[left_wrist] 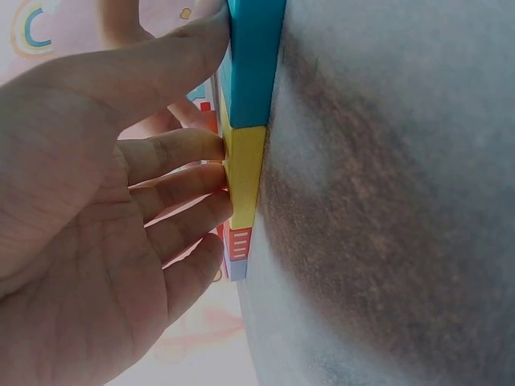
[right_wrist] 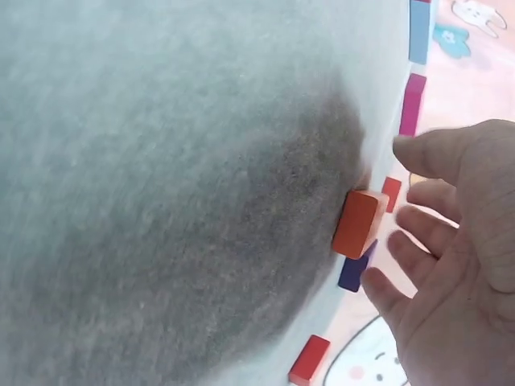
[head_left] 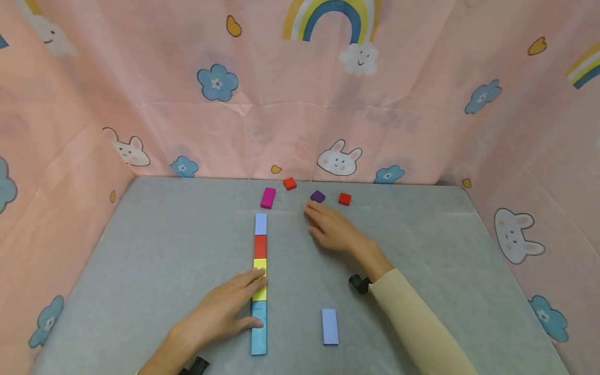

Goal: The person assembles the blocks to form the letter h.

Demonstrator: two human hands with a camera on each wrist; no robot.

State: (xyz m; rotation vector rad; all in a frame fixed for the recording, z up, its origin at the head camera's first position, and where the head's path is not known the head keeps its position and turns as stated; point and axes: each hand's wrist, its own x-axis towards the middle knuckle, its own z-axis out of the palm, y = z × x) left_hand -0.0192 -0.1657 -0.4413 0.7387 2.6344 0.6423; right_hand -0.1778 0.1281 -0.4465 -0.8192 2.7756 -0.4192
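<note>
A straight row of flat blocks runs away from me: teal (head_left: 259, 341), yellow (head_left: 260, 295), red (head_left: 260, 246) and periwinkle (head_left: 261, 224) at the far end. My left hand (head_left: 220, 307) lies along its left side, fingertips at the yellow part and thumb at the teal part. Farther back, my right hand (head_left: 335, 229) hovers palm down, its fingers loosely extended just in front of a purple block (head_left: 317, 196). An orange-red block (right_wrist: 358, 225) shows beside those fingers in the right wrist view; the hand hides it in the head view.
Near the back edge lie a magenta block (head_left: 268, 198) and two red blocks, one left (head_left: 290, 183) and one right (head_left: 345, 199) of the purple one. A loose periwinkle block (head_left: 330, 326) lies near the front. Pink printed cloth (head_left: 290, 125) surrounds the grey table (head_left: 164, 239).
</note>
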